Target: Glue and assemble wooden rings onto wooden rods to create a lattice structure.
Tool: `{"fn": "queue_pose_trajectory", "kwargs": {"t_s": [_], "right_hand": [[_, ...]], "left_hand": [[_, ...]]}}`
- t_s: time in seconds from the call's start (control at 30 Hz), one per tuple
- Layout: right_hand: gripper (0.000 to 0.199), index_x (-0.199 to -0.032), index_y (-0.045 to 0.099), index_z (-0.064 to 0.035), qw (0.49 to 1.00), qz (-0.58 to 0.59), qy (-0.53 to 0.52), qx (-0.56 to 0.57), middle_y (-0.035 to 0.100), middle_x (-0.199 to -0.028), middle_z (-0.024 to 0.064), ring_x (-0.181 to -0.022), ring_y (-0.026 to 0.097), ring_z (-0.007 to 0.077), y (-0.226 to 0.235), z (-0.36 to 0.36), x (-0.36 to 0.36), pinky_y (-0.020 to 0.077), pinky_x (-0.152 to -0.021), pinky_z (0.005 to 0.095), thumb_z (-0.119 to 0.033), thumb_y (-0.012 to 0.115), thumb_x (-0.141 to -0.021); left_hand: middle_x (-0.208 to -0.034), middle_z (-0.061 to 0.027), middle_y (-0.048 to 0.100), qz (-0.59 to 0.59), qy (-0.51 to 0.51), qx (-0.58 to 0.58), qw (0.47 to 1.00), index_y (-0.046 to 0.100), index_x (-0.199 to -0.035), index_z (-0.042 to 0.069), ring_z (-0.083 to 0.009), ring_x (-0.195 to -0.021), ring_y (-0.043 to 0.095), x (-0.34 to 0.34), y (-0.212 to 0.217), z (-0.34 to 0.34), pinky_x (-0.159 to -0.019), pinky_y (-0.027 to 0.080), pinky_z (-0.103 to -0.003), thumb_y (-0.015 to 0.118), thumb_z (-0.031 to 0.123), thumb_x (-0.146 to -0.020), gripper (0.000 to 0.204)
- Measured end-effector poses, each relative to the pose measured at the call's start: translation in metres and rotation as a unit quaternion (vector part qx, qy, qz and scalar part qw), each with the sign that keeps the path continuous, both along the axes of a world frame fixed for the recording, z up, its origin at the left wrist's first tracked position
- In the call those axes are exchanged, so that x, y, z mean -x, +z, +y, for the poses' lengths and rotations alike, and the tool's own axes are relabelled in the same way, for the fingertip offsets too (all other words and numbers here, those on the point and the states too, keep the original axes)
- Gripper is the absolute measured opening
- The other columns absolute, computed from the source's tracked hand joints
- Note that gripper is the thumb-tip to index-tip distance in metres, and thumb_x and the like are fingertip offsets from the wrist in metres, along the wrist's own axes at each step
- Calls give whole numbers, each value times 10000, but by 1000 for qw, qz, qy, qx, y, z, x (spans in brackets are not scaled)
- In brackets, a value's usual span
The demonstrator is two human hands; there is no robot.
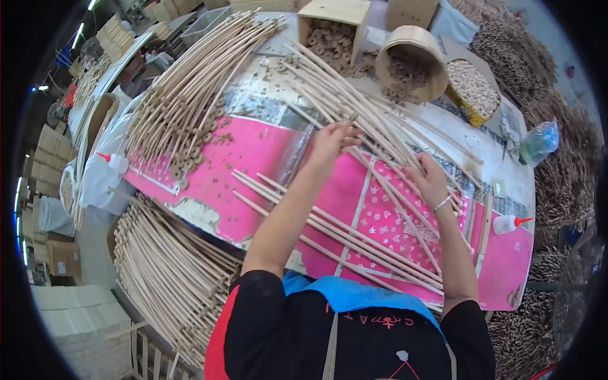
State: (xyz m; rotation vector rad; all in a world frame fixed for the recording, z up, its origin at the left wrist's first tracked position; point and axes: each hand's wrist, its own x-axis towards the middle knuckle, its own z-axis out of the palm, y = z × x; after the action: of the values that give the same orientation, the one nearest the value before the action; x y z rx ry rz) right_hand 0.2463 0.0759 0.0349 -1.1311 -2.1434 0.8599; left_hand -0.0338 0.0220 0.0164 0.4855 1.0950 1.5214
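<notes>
closest in, a loose row of thin wooden sticks (354, 244) lies slantwise across the pink sheet (253, 158) that covers the counter (500, 158), spread flat side by side, seemingly so each can be taken singly. below the counter's near left edge a big bundle of sticks (171, 272) is stacked, within arm's reach.

both forearms stretch forward over the sheet. the left hand (332, 142) rests with its fingers spread on the heap of sticks (354, 111) in the middle of the counter, its fingertips touching their ends; the fingers are apart, not clamped on one stick that i can make out. the right hand (429, 180), a bracelet on its wrist, lies with curled fingers on the sticks just beside; whether it grips one i cannot tell.

a glue bottle with a red tip (510, 223) lies at the right edge, another glue bottle (114, 162) at the left, each near a hand's side.

farther off, a wide fan of sticks (190, 82) covers the left of the counter, small wooden rings (190, 155) scattered among it. at the far edge a square wooden box (332, 31) and a round wooden tub (411, 63) are tipped toward the person, so the rings inside can be reached.
</notes>
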Motion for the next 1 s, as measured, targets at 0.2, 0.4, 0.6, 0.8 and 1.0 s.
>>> {"fn": "queue_pose_trajectory", "kwargs": {"t_s": [0.2, 0.4, 0.6, 0.8, 1.0], "right_hand": [[196, -1058, 644, -2, 997, 61, 11, 41, 672, -787, 48, -688, 603, 116, 38, -13, -5, 481, -648, 271, -126, 688, -914], [159, -1098, 613, -43, 956, 92, 62, 272, 653, -745, 3, -554, 504, 28, 51, -58, -29, 372, -500, 178, -165, 625, -997], [140, -1086, 595, -54, 951, 52, 55, 300, 647, -731, -7, -549, 504, 20, 36, -74, -50, 371, -489, 178, -158, 623, -995], [173, -1122, 606, -29, 946, 50, 55, 314, 673, -728, 9, -584, 542, 21, 32, -75, -61, 374, -495, 184, -135, 637, -988], [170, -1121, 610, -32, 944, 49, 46, 322, 668, -716, 7, -555, 511, 16, 29, -77, -67, 349, -482, 184, -124, 641, -982]], "left_hand": [[-1396, -245, 545, -210, 112, -123, 964, 311, -1477, -4, -359, -1196, 624, 89, -40, -21, -948, 599, -367, 503, 148, -1049, 494], [-1479, -224, 489, -233, 180, -150, 944, 263, -1539, 93, -411, -1323, 523, 139, -45, -31, -1089, 503, -506, 539, 124, -1036, 575], [-1515, -237, 446, -176, 173, -184, 951, 65, -1606, 147, -377, -1359, 503, 147, -38, -42, -1111, 487, -466, 488, -41, -995, 767], [-1515, -244, 445, -141, 167, -183, 958, -13, -1614, 154, -380, -1359, 503, 144, -30, -49, -1118, 478, -465, 455, -106, -959, 846], [-1508, -243, 451, -113, 144, -165, 969, -97, -1608, 165, -356, -1332, 539, 144, -29, -50, -1085, 506, -437, 513, -125, -920, 964]]}}
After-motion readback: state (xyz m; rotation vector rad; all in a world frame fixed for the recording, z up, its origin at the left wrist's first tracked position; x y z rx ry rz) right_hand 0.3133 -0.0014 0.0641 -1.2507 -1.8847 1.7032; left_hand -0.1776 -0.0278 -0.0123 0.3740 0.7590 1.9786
